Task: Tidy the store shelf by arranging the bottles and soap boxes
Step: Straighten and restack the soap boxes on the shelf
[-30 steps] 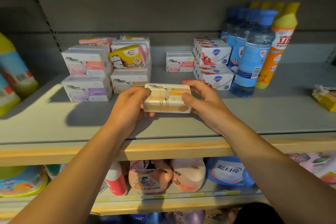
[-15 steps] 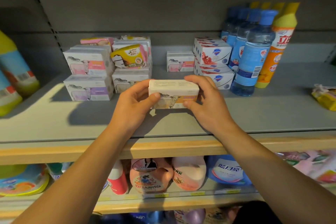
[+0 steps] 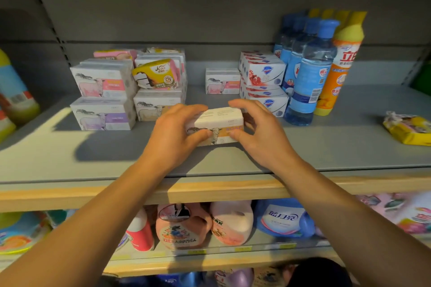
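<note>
Head view: both hands' fingers (image 3: 198, 134) clamp an orange soap box (image 3: 218, 126) on the gray shelf (image 3: 326, 147) near blue bottles (image 3: 307, 77).

We can't read the small print on the white and orange sheep-print soap box (image 3: 218, 127), and the left hand (image 3: 173, 134) hides its left end. The blue and yellow plastic bottle (image 3: 16, 93) gets cut off by the left edge. The bottom shelf's purple bottles (image 3: 235, 278) are dark, blurry and cropped.
</note>
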The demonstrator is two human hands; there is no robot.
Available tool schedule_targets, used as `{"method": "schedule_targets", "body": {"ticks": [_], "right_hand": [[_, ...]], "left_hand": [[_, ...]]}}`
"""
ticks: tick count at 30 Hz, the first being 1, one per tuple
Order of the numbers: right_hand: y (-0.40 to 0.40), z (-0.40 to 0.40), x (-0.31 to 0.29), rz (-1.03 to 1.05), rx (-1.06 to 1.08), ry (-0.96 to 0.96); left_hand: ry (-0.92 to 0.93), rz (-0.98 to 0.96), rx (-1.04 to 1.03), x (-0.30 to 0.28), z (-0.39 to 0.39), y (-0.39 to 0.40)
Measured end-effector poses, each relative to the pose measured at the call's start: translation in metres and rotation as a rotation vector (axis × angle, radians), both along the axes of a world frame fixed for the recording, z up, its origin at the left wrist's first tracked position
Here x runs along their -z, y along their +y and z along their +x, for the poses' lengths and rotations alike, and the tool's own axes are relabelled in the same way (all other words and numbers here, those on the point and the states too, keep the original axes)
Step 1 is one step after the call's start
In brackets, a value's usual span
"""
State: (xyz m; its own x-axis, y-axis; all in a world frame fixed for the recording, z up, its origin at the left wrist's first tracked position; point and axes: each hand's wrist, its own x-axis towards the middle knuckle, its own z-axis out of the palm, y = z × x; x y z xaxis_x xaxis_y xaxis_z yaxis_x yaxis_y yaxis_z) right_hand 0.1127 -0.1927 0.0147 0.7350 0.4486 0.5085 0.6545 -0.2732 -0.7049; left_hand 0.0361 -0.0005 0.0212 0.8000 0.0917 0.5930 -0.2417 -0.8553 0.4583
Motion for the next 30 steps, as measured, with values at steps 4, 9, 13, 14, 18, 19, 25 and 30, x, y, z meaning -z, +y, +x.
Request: {"method": "schedule_targets", "body": {"ticks": [4, 9, 13, 14, 18, 19, 25, 30], "right_hand": [[-0.04, 0.021, -0.002, -0.315, 0.184, -0.076], [-0.07, 0.04, 0.01, -0.756, 0.27, 0.003], [-0.066, 0.043, 0.015, -0.81, 0.283, -0.052], [-0.067, 0.043, 0.016, -0.808, 0.286, -0.059], [-0.067, 0.045, 0.018, -0.803, 0.286, -0.084], [-0.067, 0.046, 0.019, -0.797, 0.287, -0.088], [-0.067, 0.048, 0.023, -0.758, 0.306, -0.098], [-0.065, 0.049, 0.023, -0.757, 0.308, -0.091]], "left_hand": [[0.068, 0.133, -0.065, -0.003, 0.03, -0.001], [0.157, 0.155, -0.145, 0.002, 0.074, -0.003], [0.179, 0.312, -0.23, 0.003, 0.106, -0.006], [0.179, 0.339, -0.263, 0.002, 0.114, -0.007], [0.157, 0.347, -0.329, 0.002, 0.146, -0.01], [0.151, 0.338, -0.316, 0.003, 0.155, -0.01], [0.118, 0.309, -0.296, 0.011, 0.202, -0.004], [0.097, 0.299, -0.285, 0.013, 0.219, 0.003]]}}
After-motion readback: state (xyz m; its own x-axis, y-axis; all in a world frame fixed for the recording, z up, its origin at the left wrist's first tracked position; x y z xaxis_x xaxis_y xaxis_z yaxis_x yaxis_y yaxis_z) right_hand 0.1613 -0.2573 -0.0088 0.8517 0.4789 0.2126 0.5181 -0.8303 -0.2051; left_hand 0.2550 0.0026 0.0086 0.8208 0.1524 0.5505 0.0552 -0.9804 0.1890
